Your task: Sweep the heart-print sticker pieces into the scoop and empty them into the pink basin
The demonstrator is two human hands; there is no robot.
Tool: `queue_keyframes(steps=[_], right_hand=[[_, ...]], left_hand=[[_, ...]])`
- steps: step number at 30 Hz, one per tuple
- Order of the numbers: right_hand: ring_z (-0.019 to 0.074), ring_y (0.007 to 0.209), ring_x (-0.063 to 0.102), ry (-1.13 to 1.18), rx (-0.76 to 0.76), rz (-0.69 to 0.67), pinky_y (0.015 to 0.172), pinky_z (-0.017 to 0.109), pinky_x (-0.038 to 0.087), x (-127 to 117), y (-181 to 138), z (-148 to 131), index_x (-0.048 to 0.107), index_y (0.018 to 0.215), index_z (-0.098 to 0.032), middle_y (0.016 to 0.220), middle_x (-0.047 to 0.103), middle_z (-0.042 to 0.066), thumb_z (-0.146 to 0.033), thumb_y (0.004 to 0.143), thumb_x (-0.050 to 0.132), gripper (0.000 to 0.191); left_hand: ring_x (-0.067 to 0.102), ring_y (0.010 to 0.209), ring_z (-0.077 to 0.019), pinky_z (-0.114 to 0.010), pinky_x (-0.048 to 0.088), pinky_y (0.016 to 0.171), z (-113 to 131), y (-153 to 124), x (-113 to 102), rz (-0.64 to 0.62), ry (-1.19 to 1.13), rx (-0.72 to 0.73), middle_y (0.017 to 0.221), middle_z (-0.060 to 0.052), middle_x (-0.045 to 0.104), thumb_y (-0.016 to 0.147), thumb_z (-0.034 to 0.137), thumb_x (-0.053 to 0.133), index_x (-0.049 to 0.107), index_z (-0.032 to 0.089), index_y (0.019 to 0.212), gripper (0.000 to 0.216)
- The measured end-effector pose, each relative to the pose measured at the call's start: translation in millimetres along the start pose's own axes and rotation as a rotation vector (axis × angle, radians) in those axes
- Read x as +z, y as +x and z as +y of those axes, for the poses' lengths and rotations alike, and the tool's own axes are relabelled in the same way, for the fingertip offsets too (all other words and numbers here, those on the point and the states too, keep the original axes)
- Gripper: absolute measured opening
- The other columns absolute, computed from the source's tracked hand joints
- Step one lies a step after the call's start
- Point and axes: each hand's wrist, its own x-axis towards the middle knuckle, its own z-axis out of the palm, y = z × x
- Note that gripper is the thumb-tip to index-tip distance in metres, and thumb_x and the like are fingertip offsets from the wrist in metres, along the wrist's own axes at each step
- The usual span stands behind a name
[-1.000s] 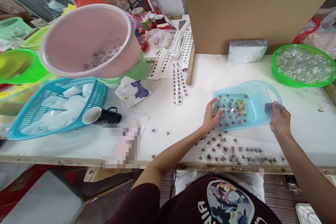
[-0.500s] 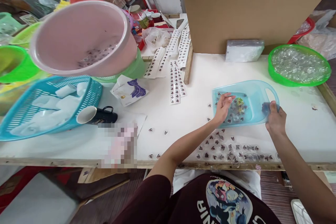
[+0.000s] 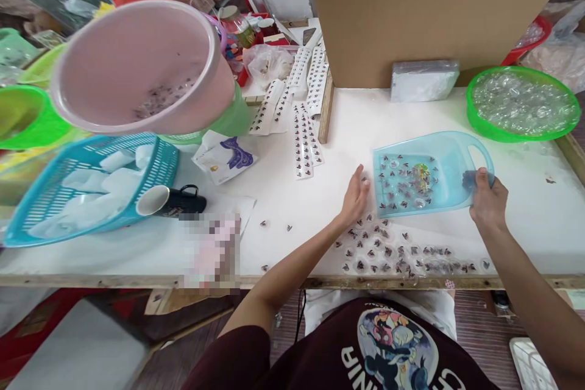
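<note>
A pale blue plastic scoop tray [image 3: 450,152] lies on the white table [image 3: 347,128], holding several small clear domes with dark specks and one coloured piece [image 3: 423,175]. My right hand [image 3: 489,200] grips the tray's handle at its right end. My left hand [image 3: 354,198] rests just left of the tray's open edge, fingers stretched out flat on the table beside loose domes. More of these small domes [image 3: 393,253] lie scattered along the table's front edge below the tray.
A tilted pink basin [image 3: 137,67] with more pieces stands at left over a teal basket [image 3: 91,186] and a black mug [image 3: 171,201]. Sticker strips [image 3: 304,140] lie mid-table. A green bowl of clear domes [image 3: 523,103] sits at right, behind it a cardboard wall [image 3: 434,6].
My left hand has come out of the tray and now lies on the table to its left. The right hand keeps its hold on the handle.
</note>
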Motion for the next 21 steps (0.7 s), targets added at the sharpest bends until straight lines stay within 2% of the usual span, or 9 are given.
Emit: queue_keyframes(steps=[2, 4, 7, 10, 12, 16, 18, 19, 21], right_hand=[[0.0121, 0.066, 0.055, -0.007, -0.011, -0.012, 0.065, 0.028, 0.051, 7, -4, 0, 0.064, 0.076, -0.018, 0.07, 0.058, -0.002, -0.067, 0.078, 0.073, 0.05], [0.0105, 0.064, 0.054, 0.011, 0.002, -0.01, 0.063, 0.026, 0.05, 11, -7, 1, 0.063, 0.076, -0.017, 0.068, 0.057, -0.003, -0.068, 0.077, 0.074, 0.052], [0.0095, 0.063, 0.053, 0.038, 0.029, -0.005, 0.062, 0.025, 0.049, 9, -9, 4, 0.063, 0.076, -0.017, 0.067, 0.057, -0.004, -0.069, 0.075, 0.075, 0.054], [0.0093, 0.064, 0.054, 0.054, 0.038, -0.002, 0.063, 0.024, 0.049, 6, -9, 6, 0.065, 0.078, -0.016, 0.07, 0.06, -0.003, -0.069, 0.075, 0.075, 0.054], [0.0089, 0.065, 0.056, 0.075, 0.041, 0.002, 0.064, 0.024, 0.05, 7, -11, 6, 0.066, 0.079, -0.016, 0.072, 0.062, -0.002, -0.069, 0.074, 0.076, 0.055], [0.0079, 0.065, 0.058, 0.123, 0.086, 0.005, 0.064, 0.021, 0.052, 12, -12, 2, 0.066, 0.078, -0.015, 0.073, 0.064, -0.002, -0.069, 0.071, 0.079, 0.056], [0.0081, 0.065, 0.061, 0.142, 0.122, 0.01, 0.065, 0.021, 0.054, 14, -12, 0, 0.066, 0.08, -0.014, 0.074, 0.065, -0.001, -0.066, 0.073, 0.078, 0.054], [0.0084, 0.066, 0.062, 0.152, 0.143, 0.013, 0.065, 0.02, 0.055, 13, -11, -1, 0.066, 0.08, -0.014, 0.074, 0.066, -0.001, -0.065, 0.075, 0.078, 0.052], [0.0089, 0.066, 0.065, 0.182, 0.203, 0.024, 0.065, 0.02, 0.057, 11, -9, -4, 0.065, 0.083, -0.015, 0.076, 0.067, 0.0, -0.059, 0.08, 0.077, 0.046]], left_hand=[[0.031, 0.155, -0.0279, -0.049, 0.019, 0.129, 3, -1, 19, 0.009, -0.065, 0.041, 0.163, -0.011, 0.04, 0.1, 0.068, 0.039, 0.041, 0.027, 0.152, 0.066], [0.035, 0.152, -0.0265, -0.05, 0.023, 0.127, 7, 3, 28, 0.055, -0.143, 0.054, 0.159, -0.011, 0.044, 0.101, 0.067, 0.036, 0.04, 0.029, 0.151, 0.062], [0.043, 0.147, -0.0269, -0.05, 0.033, 0.121, 10, 12, 28, 0.161, -0.296, 0.035, 0.152, -0.013, 0.052, 0.101, 0.069, 0.036, 0.042, 0.028, 0.144, 0.061], [0.048, 0.143, -0.0274, -0.051, 0.033, 0.12, 10, 18, 32, 0.205, -0.449, 0.034, 0.146, -0.014, 0.058, 0.095, 0.076, 0.039, 0.045, 0.027, 0.137, 0.065], [0.051, 0.141, -0.0276, -0.051, 0.034, 0.12, 14, 22, 44, 0.162, -0.539, 0.03, 0.144, -0.015, 0.06, 0.092, 0.08, 0.04, 0.044, 0.027, 0.136, 0.069], [0.056, 0.136, -0.0321, -0.057, 0.037, 0.118, 36, 29, 67, -0.048, -0.668, 0.0, 0.137, -0.016, 0.065, 0.09, 0.081, 0.043, 0.049, 0.025, 0.134, 0.071], [0.059, 0.132, -0.0329, -0.057, 0.039, 0.117, 52, 33, 62, -0.113, -0.68, 0.059, 0.133, -0.016, 0.068, 0.091, 0.078, 0.048, 0.054, 0.024, 0.129, 0.066], [0.061, 0.13, -0.0323, -0.056, 0.04, 0.116, 59, 35, 52, -0.111, -0.664, 0.108, 0.13, -0.015, 0.069, 0.092, 0.075, 0.05, 0.056, 0.023, 0.127, 0.062], [0.065, 0.124, -0.0292, -0.052, 0.044, 0.113, 68, 36, 23, -0.025, -0.582, 0.186, 0.125, -0.013, 0.072, 0.095, 0.067, 0.054, 0.061, 0.022, 0.121, 0.052]])
